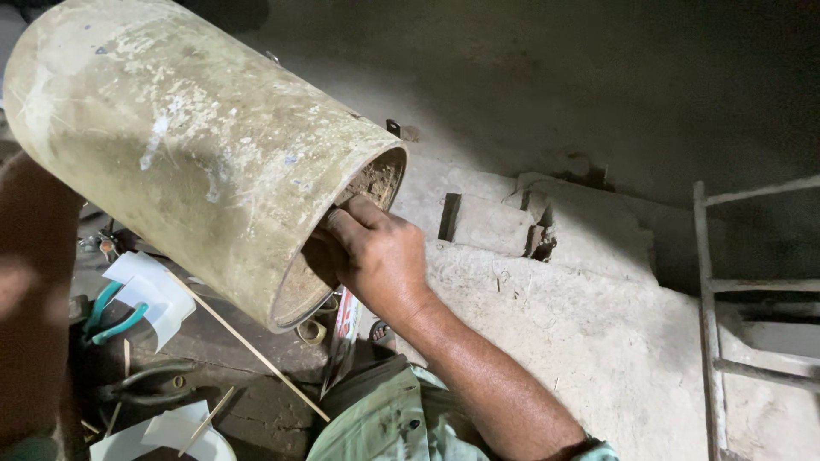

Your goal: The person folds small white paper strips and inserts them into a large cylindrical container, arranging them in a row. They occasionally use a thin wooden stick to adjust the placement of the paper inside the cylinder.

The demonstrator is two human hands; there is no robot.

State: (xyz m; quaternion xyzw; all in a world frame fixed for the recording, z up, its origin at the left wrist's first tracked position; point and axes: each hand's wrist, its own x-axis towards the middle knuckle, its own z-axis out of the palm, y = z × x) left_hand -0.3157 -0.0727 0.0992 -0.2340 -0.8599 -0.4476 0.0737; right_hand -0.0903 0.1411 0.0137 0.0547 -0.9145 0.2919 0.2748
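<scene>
at the open mouth of the big dusty cream cylinder (196,145), the right hand (376,256) hooks its fingers over the rim, clamped on the wall; the tube's long axis slants up-left from that grip, toward the blurred left arm (34,299), whose hand is out of sight; below the cylinder lie teal-handled pliers (111,316) and thin wooden sticks (248,346)

Dirty beige pipe (188,145), teal-handled pliers (111,320), pale green sleeve (384,414)

One big dusty cylinder (196,145) is held up, tipped. Beneath it on the floor lie two thin wooden sticks (248,346), one pair of teal-handled pliers (111,320), one dark pair of pliers (141,382) and perhaps three white paper scraps (154,294). Right of the cylinder stands one ladder-like frame (713,324).
</scene>
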